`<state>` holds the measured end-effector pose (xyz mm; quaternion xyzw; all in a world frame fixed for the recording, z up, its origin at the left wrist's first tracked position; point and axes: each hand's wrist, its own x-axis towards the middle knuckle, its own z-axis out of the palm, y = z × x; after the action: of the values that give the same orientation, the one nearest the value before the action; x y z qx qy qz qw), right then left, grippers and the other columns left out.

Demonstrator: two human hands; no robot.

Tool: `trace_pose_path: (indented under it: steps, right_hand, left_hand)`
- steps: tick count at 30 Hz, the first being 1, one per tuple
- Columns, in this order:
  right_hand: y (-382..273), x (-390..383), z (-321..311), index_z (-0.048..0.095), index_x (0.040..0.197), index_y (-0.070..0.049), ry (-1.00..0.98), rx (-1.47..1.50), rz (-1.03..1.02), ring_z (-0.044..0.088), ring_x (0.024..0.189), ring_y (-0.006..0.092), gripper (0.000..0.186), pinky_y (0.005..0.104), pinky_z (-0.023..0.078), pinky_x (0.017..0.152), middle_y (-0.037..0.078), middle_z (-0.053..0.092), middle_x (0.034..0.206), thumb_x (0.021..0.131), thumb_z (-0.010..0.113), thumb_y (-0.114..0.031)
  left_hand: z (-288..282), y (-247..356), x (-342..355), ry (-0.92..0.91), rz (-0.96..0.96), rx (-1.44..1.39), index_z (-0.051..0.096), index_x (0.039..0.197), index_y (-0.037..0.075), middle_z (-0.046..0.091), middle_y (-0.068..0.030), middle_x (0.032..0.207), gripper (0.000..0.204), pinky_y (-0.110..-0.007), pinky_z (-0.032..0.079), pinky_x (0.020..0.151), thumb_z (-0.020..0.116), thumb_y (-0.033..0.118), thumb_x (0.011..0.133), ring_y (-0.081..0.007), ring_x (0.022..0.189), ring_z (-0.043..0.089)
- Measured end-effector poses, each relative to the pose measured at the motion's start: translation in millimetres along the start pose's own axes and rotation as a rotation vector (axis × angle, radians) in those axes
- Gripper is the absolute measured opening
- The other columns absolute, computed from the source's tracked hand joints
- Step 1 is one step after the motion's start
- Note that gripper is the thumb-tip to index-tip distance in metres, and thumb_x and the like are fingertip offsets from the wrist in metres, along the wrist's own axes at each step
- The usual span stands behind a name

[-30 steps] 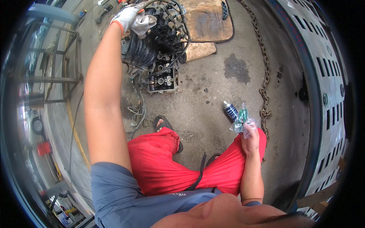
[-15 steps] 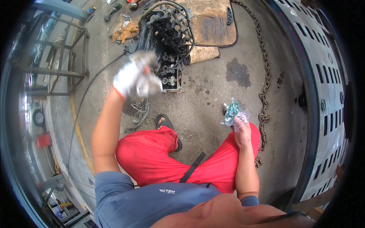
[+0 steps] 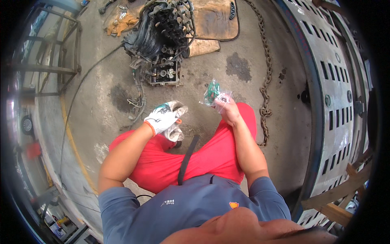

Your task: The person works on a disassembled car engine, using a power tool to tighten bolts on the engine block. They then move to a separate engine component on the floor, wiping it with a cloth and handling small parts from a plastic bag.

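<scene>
My left hand [image 3: 160, 116] wears a white work glove with an orange cuff and grey, soiled fingertips. Its fingers are curled round a second, loose work glove [image 3: 174, 132], which hangs below beside my red trouser leg. Bare, my right hand [image 3: 230, 112] pinches a clear plastic bag [image 3: 221, 99] above my right knee. Something green [image 3: 212, 92] shows in the bag's far end; its kind is not clear. Beyond my left hand, a dark, oily engine [image 3: 164, 67] lies on the floor with its top open, touched by neither hand.
A stained brown mat [image 3: 215, 20] lies behind the engine. A rusty chain [image 3: 265, 77] runs along the floor at right, beside a slotted metal panel [image 3: 331, 93]. At left stand a metal frame [image 3: 44, 69] and a black cable [image 3: 87, 87]. An orange cloth [image 3: 122, 23] lies far left.
My left hand has come back from over the engine toward my lap, bringing the loose glove. My right hand and the bag have shifted left and inward. The view has moved slightly.
</scene>
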<state>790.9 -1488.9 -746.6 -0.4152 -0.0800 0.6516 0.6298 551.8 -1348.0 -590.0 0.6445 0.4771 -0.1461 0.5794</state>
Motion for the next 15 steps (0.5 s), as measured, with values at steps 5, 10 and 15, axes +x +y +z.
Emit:
trace_pose_path:
  steps: [5,10,15]
  right_hand:
    - [4.3,-6.0,26.7,0.065,0.123,-0.004,-0.181,0.018,0.114,0.062,0.106,0.0148,0.03,0.0312,0.048,0.095,0.004,0.07,0.115,0.095,0.071,-0.015]
    - [26.3,-4.3,24.8,0.065,0.127,-0.004,-0.305,-0.071,0.185,0.062,0.102,0.012,0.034,0.0273,0.048,0.088,0.002,0.069,0.114,0.095,0.071,-0.016]
    - [26.9,-8.0,31.2,0.064,0.129,-0.006,-0.359,-0.229,0.198,0.06,0.101,0.0096,0.039,0.0259,0.048,0.085,-0.001,0.068,0.113,0.093,0.074,-0.016]
  left_hand:
    - [15.2,-3.6,-2.6,0.029,0.086,-0.229,0.057,0.136,-0.003,0.065,-0.0126,0.127,0.057,-0.031,0.056,0.079,0.064,0.042,0.1,-0.0159,0.092,0.066]
    - [16.2,-9.3,-3.8,-0.041,0.065,-0.178,0.059,0.133,-0.002,0.067,-0.0103,0.116,0.051,-0.028,0.054,0.074,0.065,0.036,0.099,-0.0125,0.086,0.063]
    - [27.0,-39.2,11.8,-0.103,0.033,-0.197,0.061,0.129,0.002,0.07,-0.0059,0.097,0.039,-0.031,0.056,0.066,0.06,0.03,0.102,-0.0103,0.077,0.065]
